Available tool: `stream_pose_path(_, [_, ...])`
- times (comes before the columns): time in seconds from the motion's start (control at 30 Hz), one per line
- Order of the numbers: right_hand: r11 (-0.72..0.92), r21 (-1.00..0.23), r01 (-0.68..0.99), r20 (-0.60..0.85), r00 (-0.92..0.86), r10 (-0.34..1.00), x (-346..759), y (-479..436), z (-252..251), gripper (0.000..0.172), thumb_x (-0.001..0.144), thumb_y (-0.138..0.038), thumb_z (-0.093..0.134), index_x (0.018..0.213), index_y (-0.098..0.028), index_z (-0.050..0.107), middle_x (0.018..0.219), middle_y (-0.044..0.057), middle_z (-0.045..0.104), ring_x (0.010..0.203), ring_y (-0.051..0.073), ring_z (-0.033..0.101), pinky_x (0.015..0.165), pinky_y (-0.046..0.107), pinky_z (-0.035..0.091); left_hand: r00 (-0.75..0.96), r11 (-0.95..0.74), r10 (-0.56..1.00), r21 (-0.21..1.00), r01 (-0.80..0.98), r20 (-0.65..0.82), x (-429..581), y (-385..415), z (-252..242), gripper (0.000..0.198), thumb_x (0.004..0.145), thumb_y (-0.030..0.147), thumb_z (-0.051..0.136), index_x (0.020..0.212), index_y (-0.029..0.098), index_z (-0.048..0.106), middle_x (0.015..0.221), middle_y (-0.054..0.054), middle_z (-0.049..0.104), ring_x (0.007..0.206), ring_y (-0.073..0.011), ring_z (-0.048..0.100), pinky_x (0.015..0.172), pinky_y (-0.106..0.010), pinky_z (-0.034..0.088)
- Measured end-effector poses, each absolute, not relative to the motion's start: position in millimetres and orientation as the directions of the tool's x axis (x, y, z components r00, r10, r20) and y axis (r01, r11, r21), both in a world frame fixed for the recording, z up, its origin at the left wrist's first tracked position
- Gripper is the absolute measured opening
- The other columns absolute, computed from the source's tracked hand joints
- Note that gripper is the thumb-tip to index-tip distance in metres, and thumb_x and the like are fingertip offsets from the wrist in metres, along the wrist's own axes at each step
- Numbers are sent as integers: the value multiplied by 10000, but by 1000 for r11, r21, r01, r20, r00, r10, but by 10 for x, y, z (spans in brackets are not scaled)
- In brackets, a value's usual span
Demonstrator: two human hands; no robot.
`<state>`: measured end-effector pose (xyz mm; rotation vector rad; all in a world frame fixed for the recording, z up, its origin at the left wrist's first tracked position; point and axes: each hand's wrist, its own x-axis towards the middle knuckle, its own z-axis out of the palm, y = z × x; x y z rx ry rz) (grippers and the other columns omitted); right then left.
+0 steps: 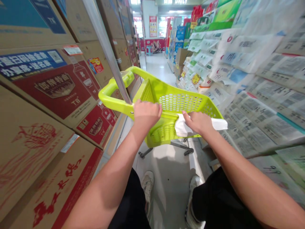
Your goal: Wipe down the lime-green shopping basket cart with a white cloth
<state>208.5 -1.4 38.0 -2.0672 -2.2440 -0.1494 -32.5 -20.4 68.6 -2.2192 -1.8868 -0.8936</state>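
Note:
A lime-green shopping cart [181, 98] with perforated basket walls stands right in front of me, turned sideways. Its near rim is gripped by my left hand [146, 113], fingers wrapped round it beside the grey metal pole [107, 47]. Farther right along the same rim, my right hand [199, 121] is closed on a white cloth or paper [183, 126], which lies over the rim and sticks out to the right under the hand. What is visible of the basket's inside shows bare green plastic.
Stacked cardboard boxes [57, 81] line the left side closely. Packs of tissue paper [252, 105] are piled on the right, near the cart's end. A pale floor aisle [158, 65] runs ahead between them. The cart's wheels [142, 155] are near my feet.

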Motion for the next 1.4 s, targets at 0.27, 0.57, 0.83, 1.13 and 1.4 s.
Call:
stream_pose_path(0.27, [352, -71, 933, 404, -295, 866, 1579, -163, 358, 587, 1108, -474, 204, 1084, -164, 702, 1031, 148, 782, 963, 262, 699, 809, 330, 378, 207, -376, 835, 255, 891, 510, -116, -271, 682, 431, 1011, 439, 484, 779, 172, 730, 727, -129, 649, 959, -352, 664, 1005, -533, 356])
stream_pose_path(0.57, [538, -246, 806, 466, -388, 795, 1677, -79, 291, 517, 1140, -397, 201, 1043, -178, 660, 1013, 111, 754, 915, 221, 664, 794, 299, 368, 150, -350, 840, 311, 883, 521, -199, -271, 795, 204, 970, 318, 561, 1047, 235, 731, 918, -79, 769, 981, -324, 698, 1029, -492, 361])
stream_pose_path(0.83, [585, -306, 751, 560, -355, 749, 1580, 25, 168, 449, 1132, -355, 264, 944, -189, 636, 911, 87, 725, 828, 206, 634, 764, 307, 362, 271, -459, 853, 395, 796, 447, -298, -288, 951, 385, 881, 186, 694, 1247, 292, 644, 1176, 8, 782, 986, -245, 728, 958, -362, 434])
stream_pose_path(1.13, [645, -362, 673, 631, -332, 701, 1585, 79, 92, 421, 1121, -376, 305, 897, -212, 622, 860, 81, 704, 776, 220, 608, 738, 336, 371, 324, -453, 836, 222, 864, 443, -279, -327, 968, 283, 977, 224, 526, 1237, 293, 613, 996, 36, 813, 923, -199, 728, 877, -358, 437])
stream_pose_path(1.4, [601, -382, 702, 617, -290, 731, 1581, 82, 127, 456, 1118, -373, 277, 966, -195, 667, 900, 90, 736, 790, 222, 626, 731, 333, 345, 468, -506, 724, -69, 859, 507, -319, -257, 818, 265, 943, 331, 681, 1194, 269, 628, 990, -43, 758, 1016, -270, 665, 850, -392, 378])
